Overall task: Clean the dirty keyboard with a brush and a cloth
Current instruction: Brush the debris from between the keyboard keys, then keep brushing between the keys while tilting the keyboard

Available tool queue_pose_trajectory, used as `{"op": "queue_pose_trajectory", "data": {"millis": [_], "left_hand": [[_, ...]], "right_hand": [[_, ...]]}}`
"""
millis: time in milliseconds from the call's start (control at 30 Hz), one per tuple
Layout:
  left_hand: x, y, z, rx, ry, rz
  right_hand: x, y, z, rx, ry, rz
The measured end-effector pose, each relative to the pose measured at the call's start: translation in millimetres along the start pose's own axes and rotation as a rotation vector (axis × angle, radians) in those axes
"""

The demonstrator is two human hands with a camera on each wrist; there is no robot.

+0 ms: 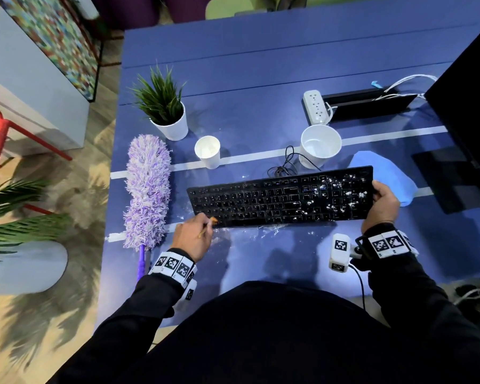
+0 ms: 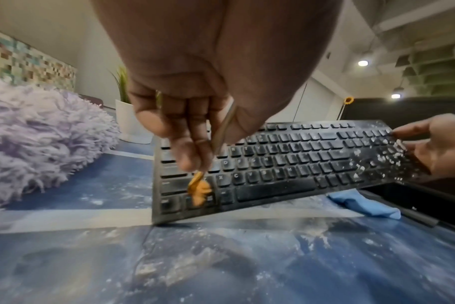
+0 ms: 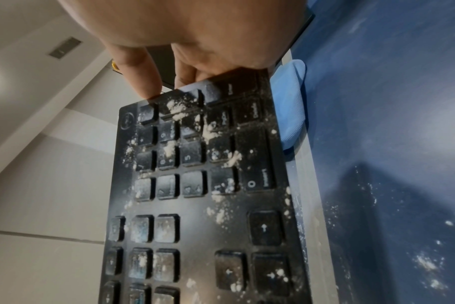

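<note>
Plainly, the left hand (image 2: 195, 86) pinched a brush (image 2: 199, 190) on the keyboard (image 1: 280, 199); the right hand (image 1: 383, 203) gripped its far-tilted right end; keys read "Enter", "Delete", "0".

The right hand (image 3: 195, 41) grips the far end of the black keyboard (image 3: 203, 205), fingers (image 3: 140, 78) curled over its edge. White powder clumps dot the number-pad keys. A blue cloth (image 3: 292, 107) lies just beside it on the dusty blue surface (image 3: 390, 144).

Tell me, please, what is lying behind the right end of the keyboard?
A blue cloth lies on the desk behind the keyboard. The keyboard and the right hand hide its near edge.
</note>
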State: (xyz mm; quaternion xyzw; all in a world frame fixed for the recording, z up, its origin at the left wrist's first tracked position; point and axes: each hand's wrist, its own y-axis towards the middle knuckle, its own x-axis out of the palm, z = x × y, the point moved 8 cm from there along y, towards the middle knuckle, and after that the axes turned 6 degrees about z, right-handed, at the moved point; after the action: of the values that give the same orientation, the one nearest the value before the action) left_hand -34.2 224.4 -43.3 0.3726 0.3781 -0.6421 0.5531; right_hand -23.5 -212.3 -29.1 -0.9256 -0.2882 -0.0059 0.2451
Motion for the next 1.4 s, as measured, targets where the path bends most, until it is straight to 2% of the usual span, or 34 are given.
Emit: {"op": "queue_pose_trajectory", "data": {"millis": [67, 133, 233, 467, 533, 700, 933, 1033, 1167, 1333, 1400], "left_hand": [[-2, -1, -9, -0.065, 0.073, 0.005], [-1, 0, 2, -0.044, 0.034, 0.005], [10, 6, 37, 0.057, -0.079, -0.061], [16, 10, 111, 0.312, -0.298, -0.076], [16, 9, 109, 0.309, -0.289, -0.067], [11, 7, 79, 0.164, -0.095, -0.016], [3, 3, 146, 0.392, -0.349, -0.060], [6, 3, 153, 0.406, -0.323, -0.037], [29, -4, 146, 0.392, -0.255, -0.162], [26, -14, 160, 0.434, -0.228, -0.037], [32, -13, 165, 0.412, -0.207, -0.054]], "right_hand": [[0, 1, 1, 0.006, -0.001, 0.001], [0, 2, 2, 0.006, 0.001, -0.002], [0, 2, 2, -0.003, -0.007, 0.001], [-2, 4, 3, -0.017, -0.023, -0.007], [-2, 5, 3, -0.026, -0.037, -0.011], [-5, 4, 1, -0.040, -0.058, -0.006], [-3, -3, 0, -0.016, -0.016, -0.015], [-2, -3, 0, -0.003, -0.013, -0.018], [-7, 4, 2, -0.004, -0.037, -0.016], [-6, 10, 2, -0.031, -0.066, -0.054], [-5, 11, 1, -0.033, -0.076, -0.065]]}}
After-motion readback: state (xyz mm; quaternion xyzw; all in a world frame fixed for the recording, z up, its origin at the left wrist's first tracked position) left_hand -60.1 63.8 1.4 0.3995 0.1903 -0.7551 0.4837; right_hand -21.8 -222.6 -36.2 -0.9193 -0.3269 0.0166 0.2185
